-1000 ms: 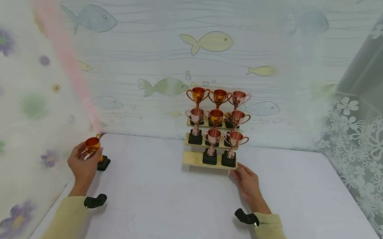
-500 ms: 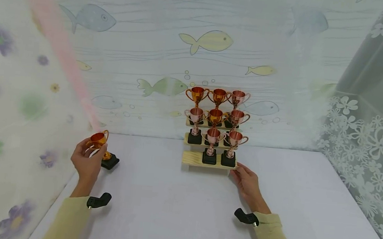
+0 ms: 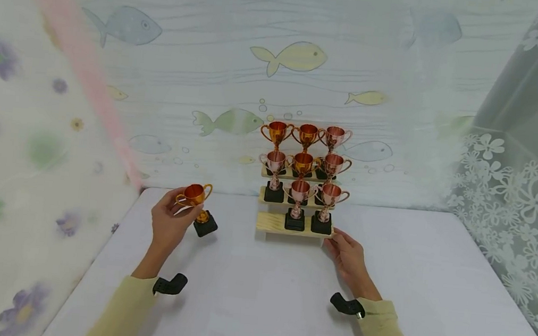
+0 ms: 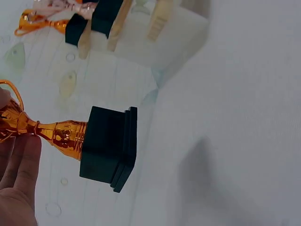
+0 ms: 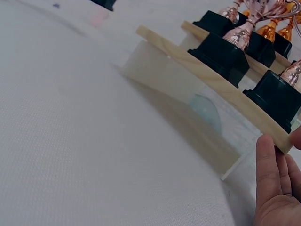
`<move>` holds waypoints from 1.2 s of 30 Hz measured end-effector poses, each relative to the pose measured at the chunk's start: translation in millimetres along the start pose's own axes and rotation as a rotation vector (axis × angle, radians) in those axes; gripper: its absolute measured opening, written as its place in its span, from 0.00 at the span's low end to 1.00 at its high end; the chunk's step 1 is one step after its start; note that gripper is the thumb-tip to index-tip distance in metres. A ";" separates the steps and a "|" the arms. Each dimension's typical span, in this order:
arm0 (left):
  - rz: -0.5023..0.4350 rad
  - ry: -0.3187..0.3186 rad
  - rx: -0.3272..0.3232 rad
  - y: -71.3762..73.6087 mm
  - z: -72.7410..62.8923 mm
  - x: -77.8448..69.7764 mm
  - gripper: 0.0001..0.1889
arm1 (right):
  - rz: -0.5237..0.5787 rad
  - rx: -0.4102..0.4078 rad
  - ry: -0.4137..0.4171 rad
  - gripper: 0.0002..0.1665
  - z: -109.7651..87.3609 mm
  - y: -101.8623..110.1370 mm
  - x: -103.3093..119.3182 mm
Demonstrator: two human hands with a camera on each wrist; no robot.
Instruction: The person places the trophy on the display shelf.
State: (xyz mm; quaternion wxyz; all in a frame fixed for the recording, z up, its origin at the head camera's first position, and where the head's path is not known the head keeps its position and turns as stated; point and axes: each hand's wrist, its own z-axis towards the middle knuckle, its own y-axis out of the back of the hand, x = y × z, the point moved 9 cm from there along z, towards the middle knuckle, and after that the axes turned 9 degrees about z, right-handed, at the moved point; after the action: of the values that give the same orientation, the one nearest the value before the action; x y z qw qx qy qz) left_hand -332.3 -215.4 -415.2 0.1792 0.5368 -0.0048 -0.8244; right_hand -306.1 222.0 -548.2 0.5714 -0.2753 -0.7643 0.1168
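Note:
My left hand (image 3: 173,221) grips a gold trophy cup (image 3: 194,194) by its bowl, held above the table left of the rack. Its black base (image 4: 109,147) tilts out past my fingers in the left wrist view. My right hand (image 3: 348,260) pinches the right end of the lowest wooden shelf (image 3: 271,222) of a three-tier rack, thumb on top and fingers beneath. On that shelf stand two rose-gold trophies, one (image 3: 300,192) in the middle and one (image 3: 331,196) at the right; its left end is bare wood.
Upper tiers hold more trophies: a gold one (image 3: 303,164) between two rose-gold ones in the middle row, two gold and one rose-gold (image 3: 335,137) on top. Clear supports (image 5: 164,70) carry the shelves. A white cloth (image 3: 258,295) covers the table; a fish-patterned curtain hangs behind.
My left hand has carried the gold trophy rightward from the table's left edge toward the rack, its base swinging out to the right. My right hand has stayed at the shelf end.

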 end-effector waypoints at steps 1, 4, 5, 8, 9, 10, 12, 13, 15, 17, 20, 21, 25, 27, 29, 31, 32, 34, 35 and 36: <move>-0.007 -0.011 0.030 -8.6 0.2 -3.8 0.26 | 0.003 -0.002 -0.002 0.30 0.2 0.1 0.0; -0.014 -0.037 0.115 -34.7 0.1 -16.7 0.26 | -0.007 0.002 -0.005 0.31 0.0 -0.2 0.4; -0.011 -0.045 0.142 -43.4 0.1 -20.9 0.26 | -0.009 0.000 -0.006 0.31 0.1 0.0 0.3; -0.010 -0.064 0.213 -69.1 0.7 -31.6 0.26 | -0.014 -0.001 -0.004 0.31 -0.2 0.0 0.7; -0.015 -0.070 0.234 -77.3 1.0 -34.8 0.26 | -0.014 -0.002 -0.003 0.30 -0.2 0.0 1.0; -0.019 -0.077 0.249 -85.0 1.1 -38.0 0.27 | -0.018 -0.001 -0.003 0.31 -0.1 -0.1 1.1; -0.034 -0.083 0.278 -99.8 1.0 -43.8 0.27 | -0.020 0.001 -0.003 0.31 -0.5 -0.7 1.4; -0.040 -0.088 0.291 -107.1 1.1 -45.9 0.27 | -0.018 0.001 -0.003 0.31 -0.6 -0.8 1.6; -0.056 -0.094 0.314 -119.9 0.4 -50.7 0.27 | -0.013 0.001 -0.005 0.31 -0.4 -0.7 1.4; -0.071 -0.099 0.337 -131.3 -0.1 -53.3 0.27 | -0.010 0.004 -0.007 0.31 -0.2 -0.8 0.9; -0.084 -0.109 0.360 -143.9 -0.2 -54.6 0.26 | 0.004 -0.007 -0.011 0.31 0.8 0.4 -0.5; -0.088 -0.109 0.362 -146.8 0.1 -54.0 0.26 | 0.004 -0.005 -0.013 0.31 1.3 0.5 -1.0; -0.094 -0.106 0.374 -154.9 2.1 -51.5 0.26 | 0.013 -0.007 -0.011 0.31 2.0 1.1 -0.9; -0.093 -0.100 0.383 -157.9 3.4 -49.8 0.26 | 0.017 -0.004 -0.009 0.31 2.1 1.2 -0.3; -0.090 -0.094 0.394 -161.0 4.8 -47.4 0.25 | 0.018 -0.004 -0.007 0.31 2.2 1.8 0.1; -0.086 -0.083 0.402 -163.5 5.9 -44.8 0.25 | 0.019 -0.004 -0.007 0.31 1.8 2.0 0.3; -0.083 -0.078 0.405 -164.7 6.1 -43.6 0.25 | 0.020 -0.006 -0.008 0.31 1.6 2.4 0.3; -0.081 -0.070 0.411 -166.4 6.1 -42.3 0.26 | 0.018 -0.007 -0.008 0.31 1.2 2.5 0.2; -0.082 -0.066 0.411 -167.0 5.9 -42.1 0.26 | 0.014 -0.006 -0.008 0.31 1.0 2.5 0.1; -0.084 -0.064 0.412 -167.6 5.8 -41.8 0.26 | 0.013 -0.007 -0.006 0.31 0.8 2.4 0.2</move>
State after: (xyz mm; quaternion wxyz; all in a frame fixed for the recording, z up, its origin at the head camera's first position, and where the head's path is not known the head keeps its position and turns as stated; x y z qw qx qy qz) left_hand -371.1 -47.1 -409.4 0.0310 0.5352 -0.1569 -0.8294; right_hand -306.2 224.2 -549.5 0.5672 -0.2820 -0.7646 0.1189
